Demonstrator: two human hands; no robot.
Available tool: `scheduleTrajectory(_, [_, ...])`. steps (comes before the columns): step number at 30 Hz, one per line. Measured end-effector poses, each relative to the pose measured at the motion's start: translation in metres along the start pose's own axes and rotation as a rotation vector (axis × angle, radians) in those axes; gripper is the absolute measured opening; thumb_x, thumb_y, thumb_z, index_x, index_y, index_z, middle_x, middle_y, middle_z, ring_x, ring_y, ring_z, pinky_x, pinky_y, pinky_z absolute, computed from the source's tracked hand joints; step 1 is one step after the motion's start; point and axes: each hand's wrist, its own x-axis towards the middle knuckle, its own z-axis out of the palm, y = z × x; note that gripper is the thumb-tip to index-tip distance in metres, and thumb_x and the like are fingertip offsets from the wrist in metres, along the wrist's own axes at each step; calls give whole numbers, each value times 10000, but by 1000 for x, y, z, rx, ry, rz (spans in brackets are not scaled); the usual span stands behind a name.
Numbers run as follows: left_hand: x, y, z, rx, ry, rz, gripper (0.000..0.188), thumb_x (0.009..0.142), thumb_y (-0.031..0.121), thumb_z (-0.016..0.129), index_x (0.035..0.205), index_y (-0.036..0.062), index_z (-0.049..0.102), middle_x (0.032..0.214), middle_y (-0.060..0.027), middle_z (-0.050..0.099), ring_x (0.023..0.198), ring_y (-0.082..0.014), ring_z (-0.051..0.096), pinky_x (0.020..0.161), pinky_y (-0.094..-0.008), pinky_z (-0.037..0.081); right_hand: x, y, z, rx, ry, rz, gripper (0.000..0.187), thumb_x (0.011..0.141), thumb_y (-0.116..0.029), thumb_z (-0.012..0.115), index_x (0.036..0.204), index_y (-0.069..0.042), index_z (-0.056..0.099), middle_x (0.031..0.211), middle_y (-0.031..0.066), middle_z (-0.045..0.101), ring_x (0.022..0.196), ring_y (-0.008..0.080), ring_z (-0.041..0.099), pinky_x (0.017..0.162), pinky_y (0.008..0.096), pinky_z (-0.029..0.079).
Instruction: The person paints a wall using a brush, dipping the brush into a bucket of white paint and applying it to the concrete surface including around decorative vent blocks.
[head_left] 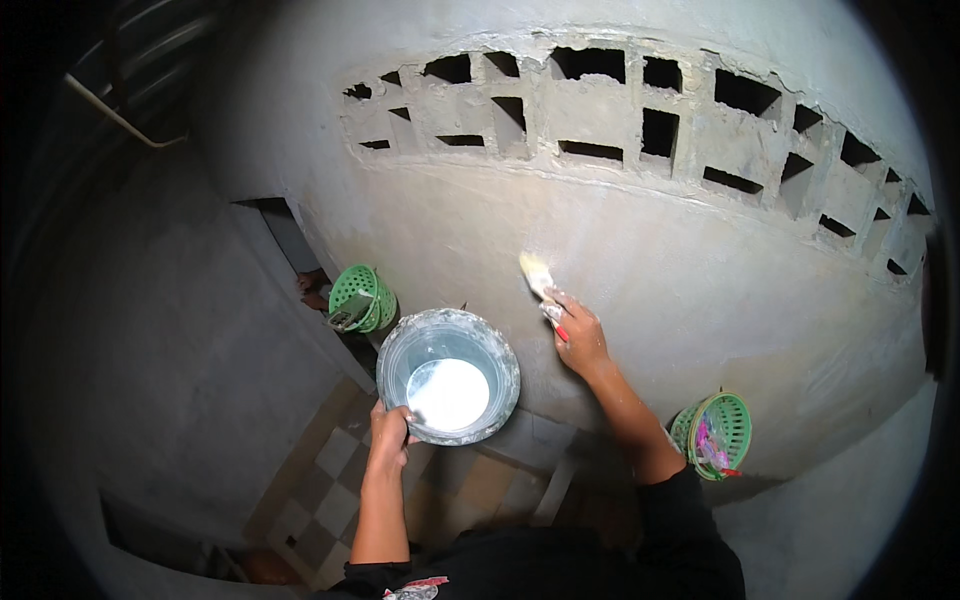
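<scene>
My left hand grips the near left rim of a round grey bucket, its thumb hooked over the edge. White paint lies in the bottom of the bucket, which I hold up in front of the wall. Further right, my right hand is closed around the handle of a paintbrush. Pale, paint-wet bristles point up and left, against or very near the wall. Smears of white mark my right fingers, and a damp-looking patch shows around the brush.
Rough ventilation blocks cross the upper wall. A green basket hangs left of the bucket, beside a dark opening where hands show. Another green basket with pink packets hangs near my right elbow. Checkered tiles cover the floor.
</scene>
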Motion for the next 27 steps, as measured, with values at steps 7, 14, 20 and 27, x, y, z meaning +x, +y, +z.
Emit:
scheduleTrajectory(7, [7, -9, -8, -29, -18, -11, 547, 724, -9, 515, 1269, 17, 542, 997, -100, 652, 754, -200, 647, 507, -334, 514, 45, 12, -28, 274, 64, 316, 163, 893, -29, 701, 1034, 44, 738, 1035, 206, 748, 1004, 301, 720, 918, 358, 531])
scheduleTrajectory(14, [10, -12, -16, -35, 7, -29, 569, 723, -2, 520, 1292, 11, 533, 1018, -106, 655, 812, -221, 656, 543, -347, 535, 30, 4, -27, -113, 76, -107, 360, 811, 72, 662, 1146, -43, 725, 1276, 181, 680, 1182, 408, 647, 998, 442, 534])
scheduleTrajectory(20, [7, 0, -11, -11, -17, -2, 626, 718, -2, 523, 1343, 9, 533, 1072, -124, 664, 852, -240, 672, 585, -367, 573, -47, 33, 21, -276, -418, 10, 379, 818, -25, 704, 1192, -90, 698, 1336, 130, 641, 1223, 354, 626, 978, 466, 532])
scheduleTrajectory(27, [8, 0, -14, -13, -4, -15, 646, 713, -2, 526, 1359, 14, 527, 1111, -131, 659, 875, -245, 674, 585, -376, 578, 38, -24, -29, -103, 49, 5, 369, 801, 69, 659, 1155, -23, 709, 1246, 179, 681, 1125, 401, 666, 958, 455, 536])
